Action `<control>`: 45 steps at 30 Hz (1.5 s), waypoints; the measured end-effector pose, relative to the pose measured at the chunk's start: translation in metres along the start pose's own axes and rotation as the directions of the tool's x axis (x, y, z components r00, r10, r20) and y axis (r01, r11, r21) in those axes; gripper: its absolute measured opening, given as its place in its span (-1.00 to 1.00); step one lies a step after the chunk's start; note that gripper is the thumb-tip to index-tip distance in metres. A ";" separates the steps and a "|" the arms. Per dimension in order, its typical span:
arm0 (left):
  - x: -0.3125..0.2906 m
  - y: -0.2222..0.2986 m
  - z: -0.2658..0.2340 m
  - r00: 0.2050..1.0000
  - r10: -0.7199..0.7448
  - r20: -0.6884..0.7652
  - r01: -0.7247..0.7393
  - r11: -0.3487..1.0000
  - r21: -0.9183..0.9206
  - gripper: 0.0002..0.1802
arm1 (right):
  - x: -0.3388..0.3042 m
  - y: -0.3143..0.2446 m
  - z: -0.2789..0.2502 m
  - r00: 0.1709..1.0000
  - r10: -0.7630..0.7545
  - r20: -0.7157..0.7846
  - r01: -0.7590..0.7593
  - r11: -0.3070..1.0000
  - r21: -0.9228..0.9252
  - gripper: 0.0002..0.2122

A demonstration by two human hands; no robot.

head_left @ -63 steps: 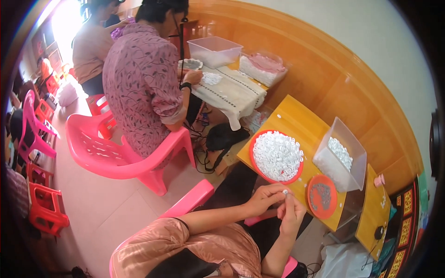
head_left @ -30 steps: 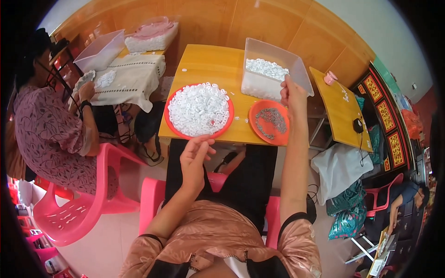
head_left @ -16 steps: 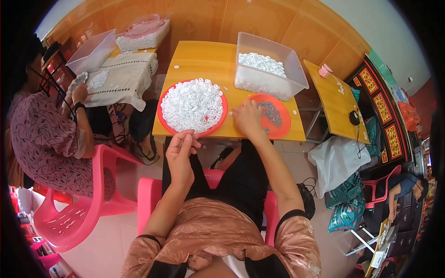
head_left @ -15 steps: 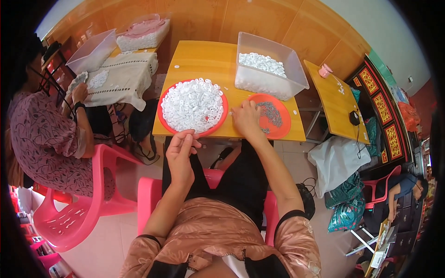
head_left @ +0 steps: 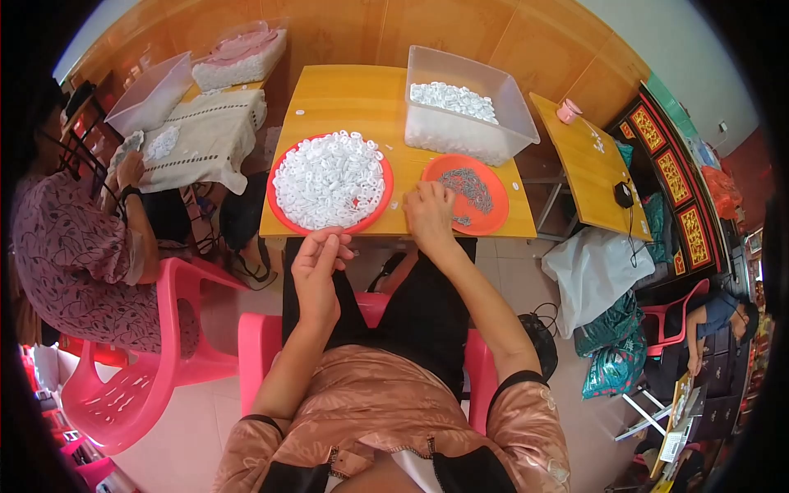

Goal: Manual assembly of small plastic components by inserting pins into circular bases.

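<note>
A round red plate (head_left: 273, 201) heaped with small white plastic pieces (head_left: 329, 177), many of them looped, sits at the left of the wooden table's near edge. My left hand (head_left: 319, 267) is held just in front of it, thumb and fingers pinched together; whatever is between the tips is too small to make out. To the right, an orange-red plate (head_left: 491, 220) bears a pile of small grey metal parts (head_left: 470, 189). My right hand (head_left: 429, 215) is beside that plate's left rim, fingers curled down toward the tabletop. Its fingertips are partly hidden.
A clear plastic bin (head_left: 470, 135) of white pieces stands behind the orange-red plate. On the left, a person (head_left: 99, 255) works at a cloth-covered table (head_left: 205, 140). At right are another wooden table (head_left: 588, 177) and a white sack (head_left: 579, 275). Another person (head_left: 715, 324) sits farther right.
The whole view has shifted slightly. My right hand has come a little nearer to me along the orange-red plate's left side. My left hand keeps its pinch in nearly the same place.
</note>
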State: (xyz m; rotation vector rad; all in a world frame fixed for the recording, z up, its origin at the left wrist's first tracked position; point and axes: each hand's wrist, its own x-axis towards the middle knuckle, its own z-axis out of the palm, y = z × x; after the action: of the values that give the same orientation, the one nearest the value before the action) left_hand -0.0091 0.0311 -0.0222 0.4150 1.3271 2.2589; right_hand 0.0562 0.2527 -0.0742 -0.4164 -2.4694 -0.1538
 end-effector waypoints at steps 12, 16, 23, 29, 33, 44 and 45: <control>0.007 0.001 -0.008 0.999 0.007 -0.051 -0.007 1.000 0.002 -0.81 | -0.012 -0.028 -0.032 0.989 -0.137 0.054 0.128 0.981 0.148 -0.71; 0.013 -0.002 -0.009 0.998 0.011 -0.057 -0.012 1.000 -0.020 -0.80 | -0.029 -0.011 -0.021 0.965 -0.259 0.046 0.246 0.950 0.192 -0.77; 0.004 -0.024 -0.001 0.971 -0.226 0.078 0.210 0.962 0.174 -0.72 | -0.028 -0.049 -0.048 0.995 0.058 0.077 -0.095 0.729 0.678 -0.89; -0.006 -0.036 0.007 0.984 -0.126 0.127 0.097 0.972 0.213 -0.75 | -0.028 -0.062 -0.054 0.707 0.128 0.696 -0.632 -0.328 0.702 -0.84; -0.010 -0.040 0.008 0.993 -0.094 0.070 0.082 0.983 0.166 -0.83 | -0.029 -0.061 -0.067 0.630 0.100 0.770 -0.690 -0.383 0.614 -0.82; -0.010 -0.025 0.018 0.968 -0.195 0.158 0.185 0.980 0.074 -0.91 | -0.007 0.101 -0.062 0.615 0.583 0.531 -0.741 0.658 0.135 -0.77; -0.010 -0.025 0.018 0.959 -0.233 0.161 0.230 0.972 0.034 -0.92 | -0.005 0.108 -0.060 0.616 0.581 0.532 -0.739 0.660 0.135 -0.77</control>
State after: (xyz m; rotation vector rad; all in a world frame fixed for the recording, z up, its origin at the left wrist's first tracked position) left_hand 0.0139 0.0489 -0.0357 0.4181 1.2400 1.9790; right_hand 0.1296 0.3412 -0.0278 -1.3186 -2.4889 0.7731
